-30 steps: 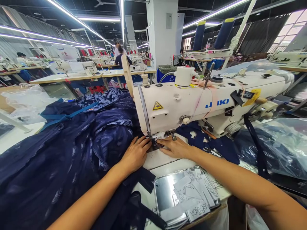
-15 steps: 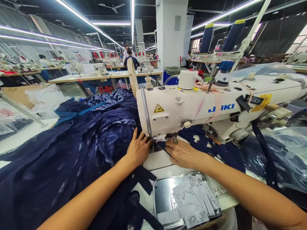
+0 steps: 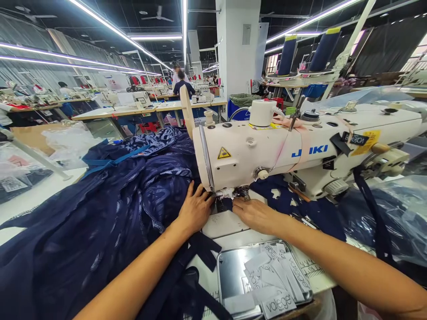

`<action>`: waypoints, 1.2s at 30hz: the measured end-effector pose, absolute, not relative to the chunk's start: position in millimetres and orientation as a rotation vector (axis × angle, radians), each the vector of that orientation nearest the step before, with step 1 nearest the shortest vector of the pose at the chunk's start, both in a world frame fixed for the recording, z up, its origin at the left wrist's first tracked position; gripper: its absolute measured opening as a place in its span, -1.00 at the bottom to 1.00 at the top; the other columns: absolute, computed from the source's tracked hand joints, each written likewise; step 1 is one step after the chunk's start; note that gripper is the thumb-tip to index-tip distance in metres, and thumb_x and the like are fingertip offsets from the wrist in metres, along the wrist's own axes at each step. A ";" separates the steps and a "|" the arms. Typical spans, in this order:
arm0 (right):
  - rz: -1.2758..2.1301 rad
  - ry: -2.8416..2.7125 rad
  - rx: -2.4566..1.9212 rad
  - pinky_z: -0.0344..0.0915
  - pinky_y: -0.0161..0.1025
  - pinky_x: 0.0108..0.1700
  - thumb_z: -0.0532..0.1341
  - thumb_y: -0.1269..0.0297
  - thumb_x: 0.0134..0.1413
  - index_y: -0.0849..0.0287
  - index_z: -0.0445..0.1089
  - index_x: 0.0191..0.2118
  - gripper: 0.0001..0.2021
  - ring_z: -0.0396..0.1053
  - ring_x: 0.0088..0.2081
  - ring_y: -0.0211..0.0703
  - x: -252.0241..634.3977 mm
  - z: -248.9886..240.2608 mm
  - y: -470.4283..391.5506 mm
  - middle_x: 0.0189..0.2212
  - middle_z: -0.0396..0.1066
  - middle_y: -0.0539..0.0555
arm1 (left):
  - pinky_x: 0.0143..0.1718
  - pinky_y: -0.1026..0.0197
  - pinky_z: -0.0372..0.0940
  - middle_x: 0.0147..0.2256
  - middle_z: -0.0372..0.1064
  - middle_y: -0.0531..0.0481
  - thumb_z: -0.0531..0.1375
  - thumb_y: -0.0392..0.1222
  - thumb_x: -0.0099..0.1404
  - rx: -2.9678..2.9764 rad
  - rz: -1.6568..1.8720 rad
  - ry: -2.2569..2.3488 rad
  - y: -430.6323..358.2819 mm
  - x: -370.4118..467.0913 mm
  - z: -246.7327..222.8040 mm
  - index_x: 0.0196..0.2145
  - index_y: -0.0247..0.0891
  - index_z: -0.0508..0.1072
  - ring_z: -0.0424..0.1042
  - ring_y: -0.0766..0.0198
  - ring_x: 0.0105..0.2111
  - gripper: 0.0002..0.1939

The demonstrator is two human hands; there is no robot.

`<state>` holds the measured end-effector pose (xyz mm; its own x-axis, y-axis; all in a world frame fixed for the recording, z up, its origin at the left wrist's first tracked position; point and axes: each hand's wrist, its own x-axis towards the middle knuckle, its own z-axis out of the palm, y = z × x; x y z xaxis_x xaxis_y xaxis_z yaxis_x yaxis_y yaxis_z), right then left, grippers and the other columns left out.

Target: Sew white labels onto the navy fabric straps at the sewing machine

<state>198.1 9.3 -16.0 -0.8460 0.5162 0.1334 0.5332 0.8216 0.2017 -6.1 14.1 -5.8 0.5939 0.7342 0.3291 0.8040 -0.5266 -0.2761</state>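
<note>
A navy fabric garment [image 3: 110,209] lies heaped left of the white sewing machine [image 3: 240,146], with an edge under the machine's head. My left hand [image 3: 196,209] rests on that cloth beside the needle area, fingers spread and pressing down, the tips partly hidden. On the other side of the presser foot [image 3: 220,204], my right hand [image 3: 255,214] has its fingers bent together at the navy cloth, gripping it. The stitching point itself is mostly hidden by the machine head and fingers.
In front of the machine sits a metal tray [image 3: 233,262] holding white printed labels [image 3: 278,302]. Dark straps [image 3: 203,249] lie beside it. A plastic-wrapped bundle [image 3: 400,213] is at the right, thread cones [image 3: 320,51] stand behind, and people work at distant tables.
The whole view has shifted slightly, so the machine and tray appear a little farther right. Both hands stay beside the needle area, the left nearly in the same pose.
</note>
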 end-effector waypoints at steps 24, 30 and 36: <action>-0.547 -2.880 -1.023 0.24 -0.24 -0.43 -0.03 0.63 -0.02 0.29 0.23 -0.38 -0.82 0.28 -0.36 -0.09 167.9 -17.8 -10.4 -0.39 0.26 0.20 | 0.03 -0.21 -0.03 -0.31 0.42 -0.11 0.03 -0.38 0.12 -2.468 -0.239 -1.238 23.5 -6.5 -11.2 -0.29 -0.25 0.43 0.27 0.02 -0.12 -0.76; -0.543 -2.896 -1.100 0.25 -0.25 -0.44 -0.04 0.63 0.00 0.30 0.25 -0.37 -0.81 0.29 -0.34 -0.08 159.1 -16.2 -12.6 -0.39 0.27 0.20 | 0.09 -0.21 -0.13 -0.34 0.42 -0.09 0.02 -0.36 0.14 -2.485 -0.252 -1.253 28.1 -4.7 -10.0 -0.36 -0.24 0.45 0.26 0.05 -0.11 -0.78; -0.500 -2.838 -1.084 0.23 -0.28 -0.41 0.00 0.60 0.01 0.27 0.28 -0.35 -0.83 0.28 -0.32 -0.11 167.8 -20.5 -4.2 -0.36 0.29 0.16 | 0.04 -0.17 -0.04 -0.34 0.40 -0.12 0.05 -0.33 0.13 -2.413 -0.239 -1.281 26.6 -1.8 -11.6 -0.32 -0.28 0.43 0.26 0.04 -0.15 -0.81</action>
